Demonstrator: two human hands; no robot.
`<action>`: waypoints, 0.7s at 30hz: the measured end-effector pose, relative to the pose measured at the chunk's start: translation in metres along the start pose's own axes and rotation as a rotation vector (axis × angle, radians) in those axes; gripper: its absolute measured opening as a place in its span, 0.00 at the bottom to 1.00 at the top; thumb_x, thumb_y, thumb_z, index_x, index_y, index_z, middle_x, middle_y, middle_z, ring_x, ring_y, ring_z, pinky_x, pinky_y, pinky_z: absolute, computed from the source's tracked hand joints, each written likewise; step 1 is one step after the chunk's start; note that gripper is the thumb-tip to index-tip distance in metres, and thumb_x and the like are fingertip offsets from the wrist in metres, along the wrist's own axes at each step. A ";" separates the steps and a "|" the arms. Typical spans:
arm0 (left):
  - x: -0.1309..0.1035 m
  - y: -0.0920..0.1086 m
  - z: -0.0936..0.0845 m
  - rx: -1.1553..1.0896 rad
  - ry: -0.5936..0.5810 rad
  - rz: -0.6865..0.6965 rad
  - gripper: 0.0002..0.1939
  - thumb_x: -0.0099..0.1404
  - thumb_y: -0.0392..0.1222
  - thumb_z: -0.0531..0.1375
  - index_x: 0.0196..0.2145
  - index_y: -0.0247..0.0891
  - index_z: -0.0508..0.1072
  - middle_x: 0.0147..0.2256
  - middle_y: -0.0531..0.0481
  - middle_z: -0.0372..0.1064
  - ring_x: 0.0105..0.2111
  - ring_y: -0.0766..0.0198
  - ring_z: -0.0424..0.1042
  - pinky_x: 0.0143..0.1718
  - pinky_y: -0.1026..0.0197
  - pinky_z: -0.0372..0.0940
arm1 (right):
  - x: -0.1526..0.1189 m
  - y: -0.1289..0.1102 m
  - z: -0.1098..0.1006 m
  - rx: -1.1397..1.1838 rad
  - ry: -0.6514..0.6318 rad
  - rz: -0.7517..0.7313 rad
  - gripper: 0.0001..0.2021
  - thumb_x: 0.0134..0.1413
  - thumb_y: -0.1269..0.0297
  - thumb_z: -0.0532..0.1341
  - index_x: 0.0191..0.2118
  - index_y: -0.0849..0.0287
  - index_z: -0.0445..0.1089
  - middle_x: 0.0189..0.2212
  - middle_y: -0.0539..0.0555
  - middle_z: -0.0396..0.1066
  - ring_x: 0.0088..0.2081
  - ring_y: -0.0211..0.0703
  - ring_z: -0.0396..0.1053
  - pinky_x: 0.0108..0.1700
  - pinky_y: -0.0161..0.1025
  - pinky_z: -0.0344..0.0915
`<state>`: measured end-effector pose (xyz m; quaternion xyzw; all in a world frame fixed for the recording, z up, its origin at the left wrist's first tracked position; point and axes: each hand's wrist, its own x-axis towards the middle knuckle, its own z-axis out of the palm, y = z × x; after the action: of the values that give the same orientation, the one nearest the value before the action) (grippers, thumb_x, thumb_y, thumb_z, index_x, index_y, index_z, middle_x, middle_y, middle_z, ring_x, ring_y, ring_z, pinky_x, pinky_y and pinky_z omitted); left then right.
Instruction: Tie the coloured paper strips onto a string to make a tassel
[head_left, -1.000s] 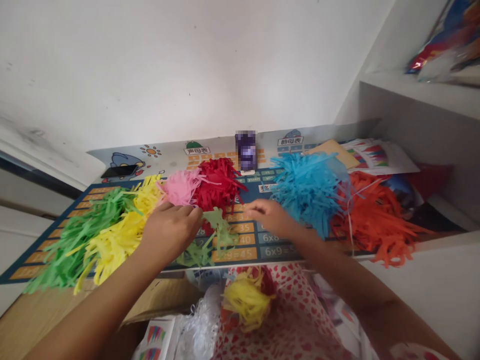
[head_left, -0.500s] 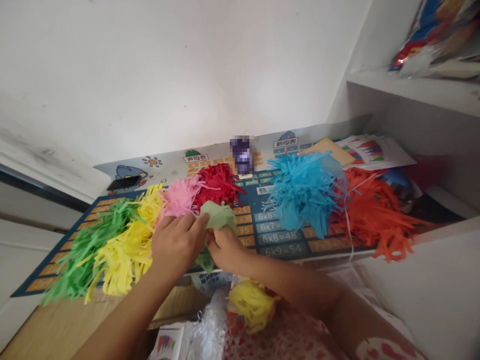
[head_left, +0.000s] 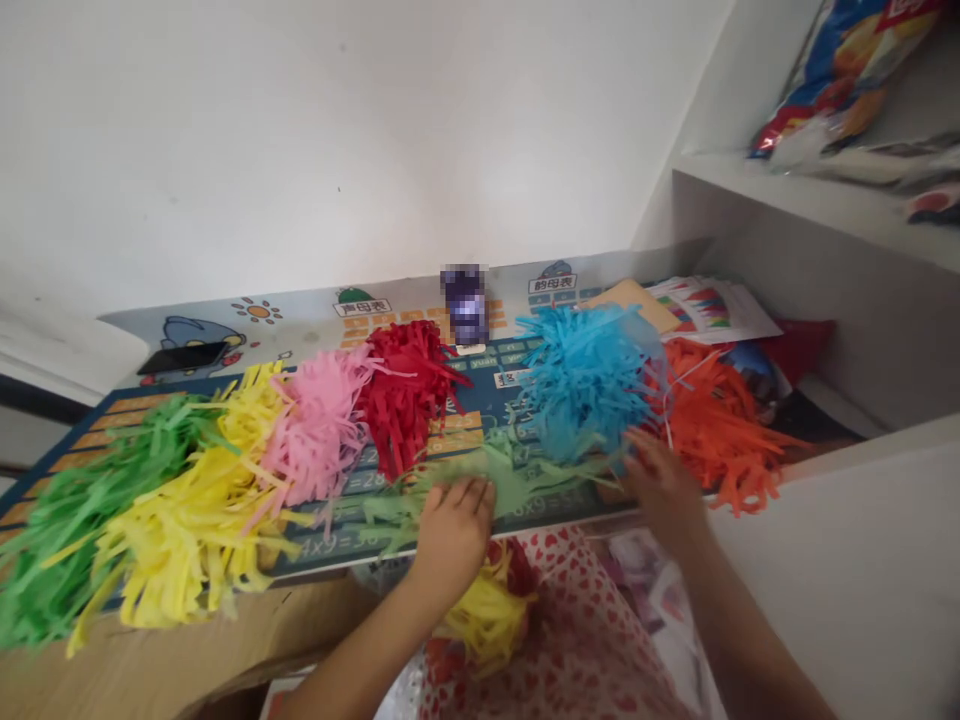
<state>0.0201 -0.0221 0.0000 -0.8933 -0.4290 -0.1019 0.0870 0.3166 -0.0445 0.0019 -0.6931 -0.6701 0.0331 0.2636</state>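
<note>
My left hand [head_left: 454, 520] lies palm down with its fingers side by side on the pale green fringed paper [head_left: 508, 482]; its thumb is hidden, so I cannot tell whether it pinches. My right hand [head_left: 666, 487] is at the right end of those strips, fingers loosely bent, and I cannot tell if they grip any. The pale green paper stretches between my hands along the near edge of the printed mat [head_left: 461, 430]. Just beyond my right hand sits a blue fringed bundle [head_left: 589, 375], with an orange one [head_left: 712, 425] on its right. Left of centre come red [head_left: 405, 385], pink [head_left: 319, 420], yellow [head_left: 202, 530] and green [head_left: 97, 490] bundles, the green farthest left. Nearer me, below the mat, a small yellow bundle [head_left: 489, 615] rests against heart-patterned cloth [head_left: 592, 600]. A dark flat object [head_left: 184, 357] lies far left.
</note>
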 end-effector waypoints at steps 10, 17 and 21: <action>-0.004 0.024 0.012 -0.004 -0.095 -0.090 0.19 0.68 0.39 0.55 0.54 0.40 0.74 0.54 0.41 0.73 0.55 0.50 0.70 0.58 0.46 0.59 | 0.005 -0.116 0.029 0.287 -0.469 -0.656 0.25 0.66 0.56 0.52 0.65 0.60 0.58 0.62 0.62 0.63 0.63 0.49 0.59 0.68 0.56 0.45; -0.013 0.022 0.010 0.035 -0.157 -0.079 0.22 0.68 0.37 0.55 0.58 0.40 0.70 0.61 0.41 0.64 0.61 0.50 0.64 0.58 0.47 0.61 | 0.040 -0.080 0.057 -0.028 -0.341 -0.326 0.26 0.66 0.51 0.52 0.60 0.63 0.64 0.62 0.66 0.62 0.65 0.64 0.53 0.64 0.71 0.37; -0.011 0.021 0.009 -0.020 -0.152 -0.079 0.21 0.69 0.40 0.55 0.58 0.40 0.70 0.61 0.41 0.63 0.60 0.48 0.64 0.60 0.44 0.58 | 0.018 -0.057 0.039 -0.085 -0.028 -0.259 0.20 0.65 0.58 0.54 0.57 0.63 0.66 0.57 0.65 0.68 0.61 0.60 0.60 0.64 0.65 0.44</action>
<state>0.0307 -0.0411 -0.0126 -0.8818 -0.4680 -0.0412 0.0412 0.2511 -0.0168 -0.0029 -0.6108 -0.7583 -0.0202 0.2267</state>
